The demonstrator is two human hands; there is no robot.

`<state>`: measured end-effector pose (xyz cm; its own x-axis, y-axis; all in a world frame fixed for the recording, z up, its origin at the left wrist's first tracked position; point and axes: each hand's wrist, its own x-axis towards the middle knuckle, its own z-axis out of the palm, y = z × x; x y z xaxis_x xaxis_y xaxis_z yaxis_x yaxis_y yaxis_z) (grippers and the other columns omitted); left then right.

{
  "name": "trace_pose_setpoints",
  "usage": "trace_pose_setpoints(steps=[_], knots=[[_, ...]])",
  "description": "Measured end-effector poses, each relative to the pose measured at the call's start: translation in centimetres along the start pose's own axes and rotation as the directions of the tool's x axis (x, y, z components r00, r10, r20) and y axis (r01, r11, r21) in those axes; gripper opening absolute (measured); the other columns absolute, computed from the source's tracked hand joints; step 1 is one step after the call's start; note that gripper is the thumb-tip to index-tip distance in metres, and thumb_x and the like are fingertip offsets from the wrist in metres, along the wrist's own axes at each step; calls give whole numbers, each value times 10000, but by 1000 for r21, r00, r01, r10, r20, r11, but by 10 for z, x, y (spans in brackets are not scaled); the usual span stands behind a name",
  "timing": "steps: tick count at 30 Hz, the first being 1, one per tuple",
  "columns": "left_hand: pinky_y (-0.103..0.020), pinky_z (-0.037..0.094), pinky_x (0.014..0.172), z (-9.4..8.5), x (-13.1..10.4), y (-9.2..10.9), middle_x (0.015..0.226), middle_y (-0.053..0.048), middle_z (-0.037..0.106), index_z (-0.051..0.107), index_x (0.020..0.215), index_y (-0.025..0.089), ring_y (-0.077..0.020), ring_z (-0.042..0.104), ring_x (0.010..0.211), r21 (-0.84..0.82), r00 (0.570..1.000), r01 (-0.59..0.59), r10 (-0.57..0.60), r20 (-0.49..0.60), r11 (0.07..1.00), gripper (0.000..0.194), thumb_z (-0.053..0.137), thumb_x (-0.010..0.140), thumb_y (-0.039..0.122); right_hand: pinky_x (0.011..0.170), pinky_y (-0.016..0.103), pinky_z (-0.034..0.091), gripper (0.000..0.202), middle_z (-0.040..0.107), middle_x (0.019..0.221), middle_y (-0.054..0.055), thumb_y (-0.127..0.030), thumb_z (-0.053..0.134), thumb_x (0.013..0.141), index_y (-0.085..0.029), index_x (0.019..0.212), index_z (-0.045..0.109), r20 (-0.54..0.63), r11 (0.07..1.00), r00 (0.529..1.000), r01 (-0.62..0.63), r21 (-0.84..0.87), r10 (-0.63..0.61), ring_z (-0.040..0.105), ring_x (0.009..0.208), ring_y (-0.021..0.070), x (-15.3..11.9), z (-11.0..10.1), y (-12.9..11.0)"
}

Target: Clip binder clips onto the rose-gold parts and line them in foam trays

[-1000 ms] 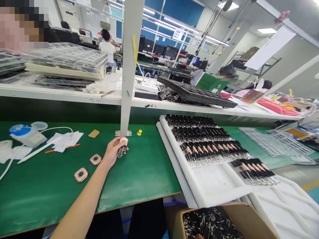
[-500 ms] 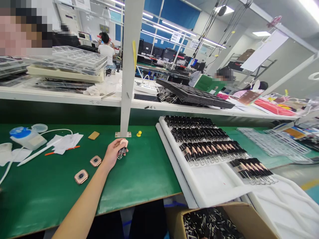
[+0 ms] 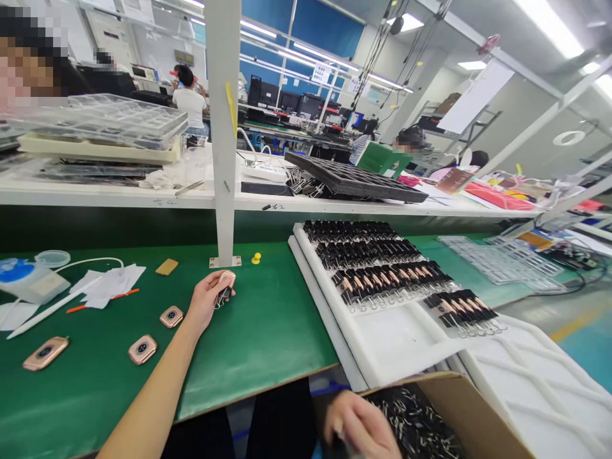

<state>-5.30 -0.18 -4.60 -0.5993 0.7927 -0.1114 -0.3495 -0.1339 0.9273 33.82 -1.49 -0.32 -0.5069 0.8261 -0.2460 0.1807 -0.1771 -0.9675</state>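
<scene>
My left hand [image 3: 210,296] is closed around a rose-gold smartwatch case [image 3: 227,278], holding it above the green mat. A black binder clip [image 3: 224,294] with wire handles is on its lower side. To the left, three more watch cases lie with their round sensors up: one [image 3: 171,316] by my wrist, another [image 3: 142,349] beside my forearm, a third [image 3: 46,353] farther left. My right hand [image 3: 361,424], blurred, is over the near edge of a cardboard box [image 3: 471,398] full of loose binder clips [image 3: 421,414]. Its fingers are curled; something small and dark at them is unclear.
A white foam tray [image 3: 396,338] on the right carries rows of clipped watch cases [image 3: 387,278]. A white post [image 3: 224,159] rises behind my left hand. Left lie a blue-lidded bottle [image 3: 31,280], papers [image 3: 115,284] and an orange stick [image 3: 125,294]. A yellow pin-like piece [image 3: 257,258] stands near the post.
My right hand has come up into view out of the clip box. My left hand still holds the clipped watch case, slightly turned. The whole view has shifted, bringing a third loose case into sight.
</scene>
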Motion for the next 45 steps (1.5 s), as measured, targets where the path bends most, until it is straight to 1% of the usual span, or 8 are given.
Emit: trace_pose_setpoints(steps=[3, 5, 9, 13, 18, 25, 36, 45], knots=[[-229, 465, 528, 1, -2, 1, 818, -30, 669, 750, 1007, 155, -153, 644, 640, 16, 999, -29, 28, 33, 999, 481, 896, 678, 474, 549, 287, 449, 480, 552, 636, 20, -650, 655, 842, -211, 651, 613, -41, 978, 992, 127, 163, -122, 504, 582, 154, 62, 73, -19], [-225, 438, 518, 1, -3, 1, 828, -32, 665, 750, 1006, 155, -145, 621, 637, 45, 997, -50, 47, 56, 998, 467, 874, 706, 492, 455, 255, 375, 465, 502, 622, -16, -650, 653, 838, -212, 695, 591, -149, 939, 976, 196, 283, -159, 451, 510, 121, 115, 103, -23], [-218, 374, 488, 2, -2, -3, 909, -72, 712, 755, 1058, 142, -153, 625, 648, 203, 995, -46, 27, 93, 978, 517, 870, 708, 504, 432, 243, 322, 478, 459, 572, -58, -675, 590, 847, -220, 711, 531, -331, 917, 929, 268, 295, -165, 392, 449, 95, 212, 134, -16], [-255, 457, 568, 2, -1, -7, 899, -73, 735, 767, 1094, 146, -159, 622, 646, 274, 987, -1, -43, 153, 962, 566, 907, 656, 477, 459, 250, 336, 430, 478, 554, -66, -617, 560, 874, -216, 721, 550, -158, 942, 953, 286, 176, -260, 426, 443, 99, 261, 149, -9], [-273, 502, 641, 2, -2, -10, 892, -50, 737, 795, 1010, 172, -156, 610, 675, 304, 983, -33, -25, 183, 952, 452, 894, 671, 454, 501, 260, 351, 413, 498, 525, -70, -600, 562, 890, -209, 758, 584, 82, 947, 944, 315, 69, -320, 445, 444, 105, 271, 156, -10], [-272, 509, 635, 2, -3, -10, 898, -62, 746, 796, 983, 171, -168, 626, 693, 317, 989, -41, -6, 145, 948, 424, 886, 674, 446, 523, 258, 379, 435, 569, 656, -41, -619, 616, 858, -188, 899, 656, 172, 940, 926, 318, 120, -335, 467, 516, 99, 263, 153, -15], [-243, 436, 534, 6, -4, -5, 882, -75, 747, 773, 1023, 157, -166, 639, 636, 323, 995, -26, -6, 98, 946, 486, 882, 678, 482, 417, 240, 363, 423, 581, 569, -27, -570, 739, 766, -156, 825, 679, 106, 949, 963, 220, 226, -248, 486, 439, 98, 264, 143, -16], [-279, 510, 616, 4, -2, -7, 974, -109, 773, 763, 1089, 152, -200, 703, 711, 271, 996, -42, 17, 93, 962, 552, 902, 663, 474, 488, 261, 535, 431, 663, 654, 27, -568, 795, 742, -148, 791, 710, 65, 880, 970, 183, 438, -234, 663, 522, 157, 268, 137, -12]])
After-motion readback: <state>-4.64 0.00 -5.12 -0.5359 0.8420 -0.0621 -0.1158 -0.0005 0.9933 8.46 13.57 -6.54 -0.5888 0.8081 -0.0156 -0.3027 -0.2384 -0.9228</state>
